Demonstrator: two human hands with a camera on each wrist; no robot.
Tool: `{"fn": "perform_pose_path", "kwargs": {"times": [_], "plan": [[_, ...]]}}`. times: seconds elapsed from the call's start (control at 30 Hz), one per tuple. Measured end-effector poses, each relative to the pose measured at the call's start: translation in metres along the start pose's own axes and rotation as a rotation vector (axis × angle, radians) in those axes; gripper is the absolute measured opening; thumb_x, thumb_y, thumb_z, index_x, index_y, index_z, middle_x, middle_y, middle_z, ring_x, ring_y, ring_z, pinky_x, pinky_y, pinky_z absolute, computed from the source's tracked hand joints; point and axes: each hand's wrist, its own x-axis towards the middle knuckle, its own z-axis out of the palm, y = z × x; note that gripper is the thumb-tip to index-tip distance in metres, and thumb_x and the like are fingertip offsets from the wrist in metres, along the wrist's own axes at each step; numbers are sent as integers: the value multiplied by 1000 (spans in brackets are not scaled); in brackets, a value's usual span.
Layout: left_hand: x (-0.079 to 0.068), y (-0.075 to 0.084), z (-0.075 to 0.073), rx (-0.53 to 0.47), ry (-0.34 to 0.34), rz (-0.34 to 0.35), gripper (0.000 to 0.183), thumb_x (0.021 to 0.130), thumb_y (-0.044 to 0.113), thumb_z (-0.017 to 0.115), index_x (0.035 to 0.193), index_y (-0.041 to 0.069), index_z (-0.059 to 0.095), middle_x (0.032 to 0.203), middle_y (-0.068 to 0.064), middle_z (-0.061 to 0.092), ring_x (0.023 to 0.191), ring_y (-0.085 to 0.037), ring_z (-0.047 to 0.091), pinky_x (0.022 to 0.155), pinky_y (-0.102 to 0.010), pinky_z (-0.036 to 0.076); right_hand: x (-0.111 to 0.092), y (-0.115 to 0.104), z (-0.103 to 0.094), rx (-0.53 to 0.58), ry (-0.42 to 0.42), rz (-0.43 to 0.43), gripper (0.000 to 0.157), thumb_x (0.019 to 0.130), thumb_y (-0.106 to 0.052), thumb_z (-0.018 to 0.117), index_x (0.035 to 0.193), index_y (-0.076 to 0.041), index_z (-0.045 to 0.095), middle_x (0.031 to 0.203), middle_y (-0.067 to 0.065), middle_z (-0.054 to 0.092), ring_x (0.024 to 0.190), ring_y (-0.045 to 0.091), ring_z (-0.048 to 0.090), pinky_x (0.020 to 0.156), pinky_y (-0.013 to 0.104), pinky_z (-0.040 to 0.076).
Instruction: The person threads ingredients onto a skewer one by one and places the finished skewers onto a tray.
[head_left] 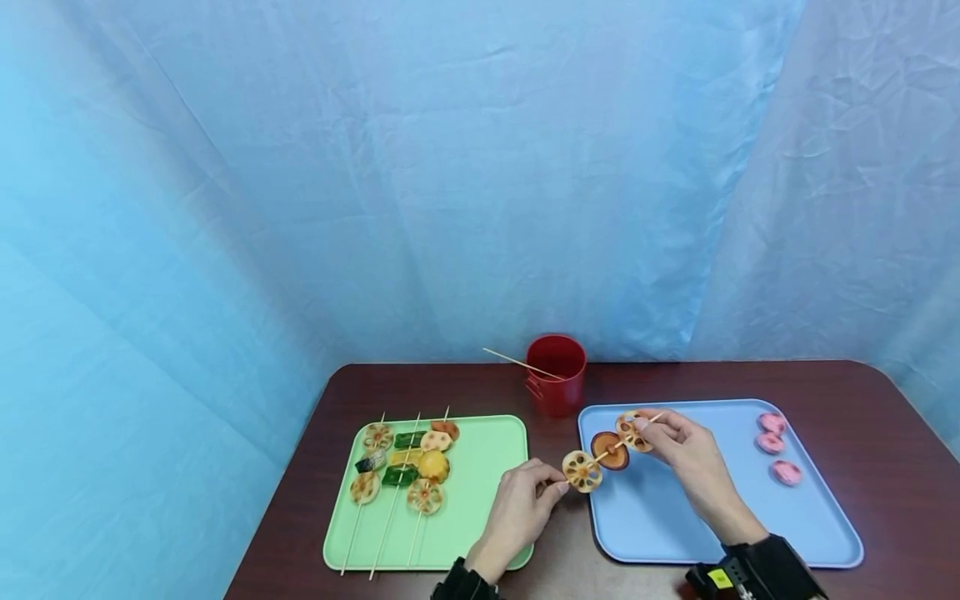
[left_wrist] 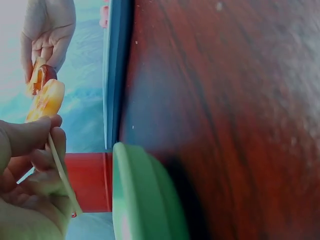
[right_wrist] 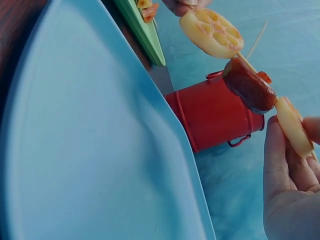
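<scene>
In the head view my left hand (head_left: 517, 508) pinches a thin wooden skewer (left_wrist: 63, 175) just below a lotus root slice (head_left: 582, 472). A brown mushroom slice (head_left: 609, 450) sits in the middle of the stick. At the far end, my right hand (head_left: 693, 467) grips a second lotus root slice (right_wrist: 292, 127) between thumb and fingers, the skewer's tip poking out past it. The loaded skewer slants up to the right, held over the gap between the trays and the left edge of the blue tray (head_left: 697, 546). The left wrist view shows the bare stick running back under my left palm.
Three loaded skewers, with lotus root and several other pieces, lie on the green tray (head_left: 480, 442) at left. Pink round pieces (head_left: 786, 472) rest along the blue tray's right side. Behind stands a red cup (head_left: 558, 400) with a bare stick (head_left: 517, 362) leaning in it.
</scene>
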Motion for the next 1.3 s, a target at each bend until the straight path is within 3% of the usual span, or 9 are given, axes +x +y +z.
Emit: {"fn": "perform_pose_path", "kwargs": {"times": [0.2, 0.37, 0.63, 0.93, 1.1, 1.3], "plan": [[-3, -4, -6, 9, -28, 23, 9, 89, 22, 68, 86, 16, 74, 73, 15, 55, 62, 3, 45, 54, -14, 39, 0, 0, -3, -25, -18, 19, 65, 92, -50, 56, 131, 2, 53, 112, 11, 68, 94, 10, 66, 80, 24, 52], [-7, -12, -16, 12, -40, 15, 10, 89, 23, 67, 87, 17, 74, 76, 14, 56, 64, 2, 46, 57, -16, 40, 1, 4, -10, -29, -23, -16, 65, 95, -47, 52, 132, 6, 51, 115, 18, 65, 94, 13, 67, 82, 31, 53], [-21, -28, -28, -71, 15, -5, 7, 89, 21, 68, 86, 16, 72, 76, 13, 58, 63, 2, 48, 57, -17, 42, 1, 6, -26, -33, -28, -77, 67, 97, -48, 47, 133, 8, 48, 112, 15, 67, 102, 26, 65, 81, 31, 53], [-39, -48, -55, -43, 23, -96, 4, 88, 17, 68, 86, 16, 70, 76, 13, 58, 65, 0, 51, 58, -20, 45, 0, 7, -37, -10, -28, -95, 65, 98, -45, 45, 132, 10, 48, 110, 13, 68, 100, 22, 66, 80, 30, 53], [-50, -56, -68, -57, 1, -193, 6, 89, 17, 67, 88, 12, 71, 76, 11, 59, 66, -2, 51, 59, -22, 46, 1, 8, -38, -20, -19, -92, 66, 98, -46, 45, 133, 10, 48, 110, 13, 68, 99, 23, 66, 80, 30, 53], [-50, -59, -74, -21, 57, -270, 5, 88, 14, 67, 85, 10, 70, 72, 9, 59, 62, -2, 51, 57, -22, 45, 0, 7, -43, -14, -30, -91, 64, 99, -45, 43, 132, 9, 49, 112, 16, 67, 99, 21, 66, 80, 30, 53]]}}
